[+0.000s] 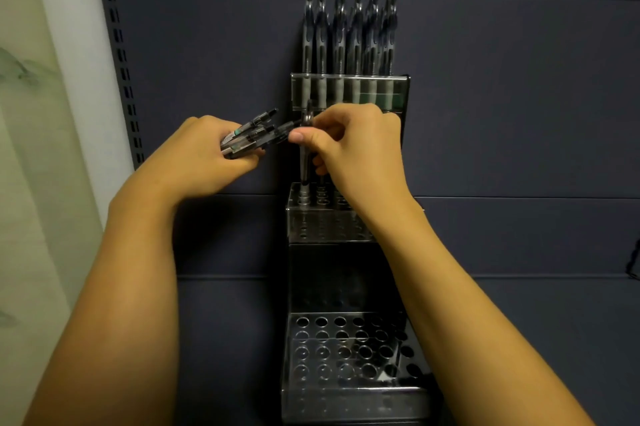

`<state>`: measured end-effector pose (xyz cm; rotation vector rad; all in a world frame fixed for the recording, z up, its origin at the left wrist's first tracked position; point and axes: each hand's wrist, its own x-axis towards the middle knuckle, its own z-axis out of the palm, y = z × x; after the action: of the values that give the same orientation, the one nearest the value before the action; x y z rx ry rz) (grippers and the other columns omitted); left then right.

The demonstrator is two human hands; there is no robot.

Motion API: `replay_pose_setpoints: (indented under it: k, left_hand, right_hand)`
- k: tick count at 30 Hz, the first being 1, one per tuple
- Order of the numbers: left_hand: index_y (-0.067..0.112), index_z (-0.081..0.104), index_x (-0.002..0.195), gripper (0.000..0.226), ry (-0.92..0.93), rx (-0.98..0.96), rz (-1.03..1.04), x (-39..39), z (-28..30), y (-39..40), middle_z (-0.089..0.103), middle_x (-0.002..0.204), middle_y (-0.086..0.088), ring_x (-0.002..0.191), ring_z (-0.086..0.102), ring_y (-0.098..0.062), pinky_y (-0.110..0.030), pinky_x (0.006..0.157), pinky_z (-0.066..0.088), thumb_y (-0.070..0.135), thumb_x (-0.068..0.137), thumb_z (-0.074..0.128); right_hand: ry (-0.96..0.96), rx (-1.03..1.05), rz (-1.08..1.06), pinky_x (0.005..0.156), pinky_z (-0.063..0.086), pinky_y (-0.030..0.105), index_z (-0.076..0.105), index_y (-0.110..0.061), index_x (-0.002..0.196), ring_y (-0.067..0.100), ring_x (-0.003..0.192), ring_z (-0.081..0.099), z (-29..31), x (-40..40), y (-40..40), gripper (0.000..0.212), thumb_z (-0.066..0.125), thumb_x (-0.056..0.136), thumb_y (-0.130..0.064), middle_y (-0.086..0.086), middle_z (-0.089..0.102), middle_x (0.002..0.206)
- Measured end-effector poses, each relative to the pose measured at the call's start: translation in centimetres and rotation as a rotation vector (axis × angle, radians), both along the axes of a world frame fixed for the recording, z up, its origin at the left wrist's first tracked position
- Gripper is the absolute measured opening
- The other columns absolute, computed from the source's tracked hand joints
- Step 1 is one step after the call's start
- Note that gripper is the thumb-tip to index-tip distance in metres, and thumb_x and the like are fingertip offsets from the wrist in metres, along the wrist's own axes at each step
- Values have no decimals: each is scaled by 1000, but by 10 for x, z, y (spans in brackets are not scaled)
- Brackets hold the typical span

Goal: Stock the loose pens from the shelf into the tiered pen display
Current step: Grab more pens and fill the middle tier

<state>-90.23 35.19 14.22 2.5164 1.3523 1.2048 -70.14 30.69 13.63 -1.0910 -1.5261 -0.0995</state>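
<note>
1. The scene was dim overall; the dark shelf panel (519,96) swallowed most detail.
2. Both forearms looked evenly lit from the front, with a warm yellow cast.
3. Small glints showed on the clear tiered pen display (353,387), brightest along its lowest front edge.
4. The pens (349,38) in the top tier were soft and smeared.
5. Straight panel lines bowed toward the frame edges.

No text, brand or number can be read; the print on the pens (247,138) held in the left hand (204,155) is blurred.
</note>
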Motion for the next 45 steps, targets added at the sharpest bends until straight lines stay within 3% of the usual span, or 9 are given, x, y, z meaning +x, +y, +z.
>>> replay_pose_setpoints:
  k: [9,17,21,24,27,32,38,42,45]
  left_hand:
    - [14,64,71,27,-48,-1,17,-8,1,-3,54,57,0,51,44,-13,-30,53,37,29,92,69]
    - [14,61,68,29,-46,17,-7,-8,5,-7,54,58,-2,49,41,-9,-31,53,37,28,92,69]
    - [18,60,66,29,-44,10,-50,-3,9,-13,54,55,5,48,41,-7,-31,53,36,28,91,70]
    - [20,62,67,26,-31,-8,-95,3,12,-19,56,57,7,48,43,-7,-32,53,37,28,91,71]
    - [20,67,71,19,-25,-21,-141,9,14,-24,60,59,3,50,49,-11,-36,54,40,26,88,73]
    - [16,72,83,14,-49,-17,-190,13,14,-27,71,75,-7,73,67,-32,-50,68,54,29,87,73]
    - [11,52,64,38,-70,-32,-145,10,12,-23,44,49,8,47,37,-10,-31,53,34,29,90,72]
    - [11,50,64,39,-58,-25,-100,4,10,-16,42,51,8,48,34,-8,-30,54,31,31,93,69]
    - [8,46,65,43,-43,-18,-74,2,10,-14,39,54,4,48,34,-11,-30,54,32,32,93,68]
  right_hand:
    - [-160,-126,-76,76,60,40,76,-11,85,21,72,69,1,3,-6,42,77,82,-53,4,70,67]
    - [-168,-101,-88,78,58,32,78,-17,85,8,68,67,9,9,-22,40,82,74,-55,-8,69,65]
    - [-172,-43,-14,75,51,11,76,-26,112,2,74,66,16,13,-32,39,85,77,-41,-14,69,74]
    - [-188,-38,101,72,51,14,76,-30,114,9,72,62,14,14,-30,35,85,80,-26,-11,67,77]
    - [-105,-43,261,71,57,27,77,-26,104,17,72,65,12,17,-26,23,81,85,-14,-6,70,80]
    - [27,-63,487,65,55,28,75,-17,97,12,69,66,13,23,-26,17,74,89,-2,1,68,79]
    - [312,44,633,67,60,32,68,-2,96,23,76,72,16,20,-29,5,65,94,1,12,71,86]
    - [655,49,775,74,62,34,63,0,96,28,82,75,27,31,-37,6,61,98,-6,21,74,94]
    - [671,103,666,72,61,32,67,0,102,26,80,74,30,41,-40,11,63,98,-10,16,75,88]
